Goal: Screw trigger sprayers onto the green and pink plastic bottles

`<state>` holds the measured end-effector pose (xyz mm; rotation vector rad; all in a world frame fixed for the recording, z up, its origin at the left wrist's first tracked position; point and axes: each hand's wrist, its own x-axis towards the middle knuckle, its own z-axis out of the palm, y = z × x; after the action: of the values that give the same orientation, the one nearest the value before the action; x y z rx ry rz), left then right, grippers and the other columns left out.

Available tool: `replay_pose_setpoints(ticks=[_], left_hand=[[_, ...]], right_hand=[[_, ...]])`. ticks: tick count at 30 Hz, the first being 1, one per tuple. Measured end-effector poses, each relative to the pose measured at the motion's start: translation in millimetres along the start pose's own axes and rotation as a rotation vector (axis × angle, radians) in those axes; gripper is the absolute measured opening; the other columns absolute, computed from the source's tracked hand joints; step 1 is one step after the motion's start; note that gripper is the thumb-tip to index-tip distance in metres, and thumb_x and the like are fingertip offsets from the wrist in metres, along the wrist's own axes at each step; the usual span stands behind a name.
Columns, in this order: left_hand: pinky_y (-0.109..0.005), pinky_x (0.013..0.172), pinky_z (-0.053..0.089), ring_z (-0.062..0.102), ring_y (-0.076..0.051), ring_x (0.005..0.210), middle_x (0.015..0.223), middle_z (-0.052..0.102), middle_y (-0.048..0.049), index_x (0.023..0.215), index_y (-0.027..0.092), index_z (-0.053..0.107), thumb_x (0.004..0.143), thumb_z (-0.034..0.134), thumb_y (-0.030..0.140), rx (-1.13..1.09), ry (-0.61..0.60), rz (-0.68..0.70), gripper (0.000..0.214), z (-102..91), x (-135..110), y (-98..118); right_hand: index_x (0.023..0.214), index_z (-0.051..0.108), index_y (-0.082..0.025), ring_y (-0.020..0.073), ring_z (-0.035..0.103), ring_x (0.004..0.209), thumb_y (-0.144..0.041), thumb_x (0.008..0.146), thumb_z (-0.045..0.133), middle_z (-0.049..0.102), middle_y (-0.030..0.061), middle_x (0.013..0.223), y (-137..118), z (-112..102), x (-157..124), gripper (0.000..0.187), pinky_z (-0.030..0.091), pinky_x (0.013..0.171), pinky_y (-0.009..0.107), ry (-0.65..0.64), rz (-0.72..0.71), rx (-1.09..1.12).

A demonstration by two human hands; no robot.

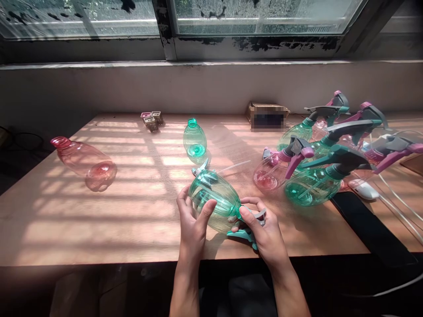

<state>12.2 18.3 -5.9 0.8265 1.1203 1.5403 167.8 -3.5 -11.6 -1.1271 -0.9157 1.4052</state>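
Observation:
Tilted over the near part of the table is a clear green plastic bottle (214,191), its neck pointing right and toward me. My left hand (194,213) is closed round the bottle's base end, thumb along its side. My right hand (264,224) is closed at the bottle's neck. By those fingers show a grey curved piece (261,215) and a teal trigger piece (243,235); whether they join the neck is hidden. Just behind the held bottle lies a sprayer head (201,168) with a thin clear tube (234,165).
An open-necked green bottle (194,141) stands farther back. A pink bottle (84,163) is at the left. Several spray bottles (312,189) with trigger heads crowd the right, near a black phone-like slab (366,224), a white mouse (363,189) and cables. Small blocks (151,121) sit behind.

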Motion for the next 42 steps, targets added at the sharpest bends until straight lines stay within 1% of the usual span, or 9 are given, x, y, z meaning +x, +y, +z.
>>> replay_pose_setpoints(ticks=[4,9,15,21,24,27,30,37,42], left_hand=[[-0.041,0.118,0.043,0.055,-0.028,0.141,0.149,0.058,-0.0106,0.147,0.03,0.038,0.089,0.079,0.039,0.041,-0.008,0.028,0.071,0.9,0.3,4.4],[-0.041,0.122,0.038,0.05,-0.028,0.147,0.153,0.058,-0.0072,0.147,0.033,0.047,0.097,0.07,0.042,0.136,-0.08,0.088,0.055,-1.1,2.2,4.0],[-0.04,0.125,0.035,0.044,-0.029,0.152,0.159,0.054,-0.0039,0.152,0.037,0.048,0.101,0.063,0.044,0.247,-0.081,0.149,0.054,-2.7,2.4,1.4],[-0.04,0.121,0.037,0.052,-0.025,0.143,0.15,0.058,-0.0047,0.142,0.032,0.051,0.099,0.063,0.035,-0.036,-0.047,0.026,0.044,-1.1,-1.7,1.0],[-0.037,0.11,0.045,0.06,-0.022,0.127,0.131,0.062,-0.0026,0.129,0.031,0.051,0.099,0.063,0.044,-0.1,0.028,0.004,0.034,-2.4,-1.5,-2.1],[-0.033,0.102,0.048,0.062,-0.02,0.117,0.123,0.062,-0.0018,0.125,0.03,0.047,0.09,0.076,0.053,-0.056,0.034,0.032,0.051,-4.0,0.2,-5.3],[-0.031,0.097,0.05,0.064,-0.019,0.112,0.122,0.064,-0.0023,0.125,0.029,0.045,0.083,0.086,0.048,-0.007,0.022,0.035,0.062,-3.6,1.0,-4.6],[-0.04,0.112,0.046,0.061,-0.028,0.132,0.139,0.066,-0.0078,0.139,0.028,0.052,0.092,0.075,0.046,0.133,-0.033,0.092,0.056,1.2,-0.8,5.5],[-0.043,0.122,0.038,0.052,-0.03,0.144,0.152,0.059,-0.0064,0.146,0.032,0.052,0.098,0.069,0.043,0.178,-0.056,0.147,0.052,-3.3,0.7,3.2]], right_hand=[[0.112,0.062,-0.02,0.0201,0.077,0.061,-0.056,0.09,0.08,0.08,0.0024,0.077,-1.3,1.8,0.0,0.046,0.065,0.062,0.031,0.004,0.0,-0.014],[0.114,0.061,-0.02,0.0202,0.077,0.061,-0.057,0.09,0.079,0.077,-0.0007,0.07,-2.0,2.6,0.0,0.047,0.064,0.062,0.03,0.029,-0.003,-0.049],[0.118,0.059,-0.02,0.0236,0.079,0.071,-0.059,0.092,0.075,0.076,-0.0007,0.06,1.5,1.1,1.2,0.049,0.064,0.071,0.033,0.042,-0.015,-0.095],[0.117,0.06,-0.02,0.0215,0.077,0.066,-0.058,0.092,0.076,0.075,-0.0015,0.061,3.5,0.2,2.2,0.048,0.064,0.068,0.031,0.034,-0.014,-0.088],[0.115,0.061,-0.02,0.0186,0.075,0.058,-0.059,0.093,0.074,0.078,-0.0004,0.067,3.8,-1.1,1.4,0.047,0.063,0.061,0.028,0.003,-0.014,-0.067],[0.113,0.062,-0.019,0.018,0.074,0.056,-0.059,0.096,0.071,0.078,0.0002,0.069,3.6,-1.8,0.0,0.044,0.063,0.058,0.028,-0.018,-0.023,-0.046],[0.113,0.062,-0.019,0.0176,0.073,0.056,-0.058,0.098,0.069,0.077,-0.0006,0.069,3.1,-1.1,-0.3,0.042,0.064,0.057,0.028,-0.024,-0.034,-0.025],[0.108,0.064,-0.018,0.0174,0.073,0.054,-0.062,0.102,0.06,0.074,-0.0005,0.071,-1.0,3.7,1.8,0.045,0.064,0.051,0.027,0.031,-0.011,-0.001],[0.11,0.064,-0.019,0.0192,0.075,0.058,-0.064,0.102,0.059,0.073,-0.0016,0.068,-2.9,5.3,1.4,0.045,0.065,0.052,0.028,0.051,0.0,-0.001]])
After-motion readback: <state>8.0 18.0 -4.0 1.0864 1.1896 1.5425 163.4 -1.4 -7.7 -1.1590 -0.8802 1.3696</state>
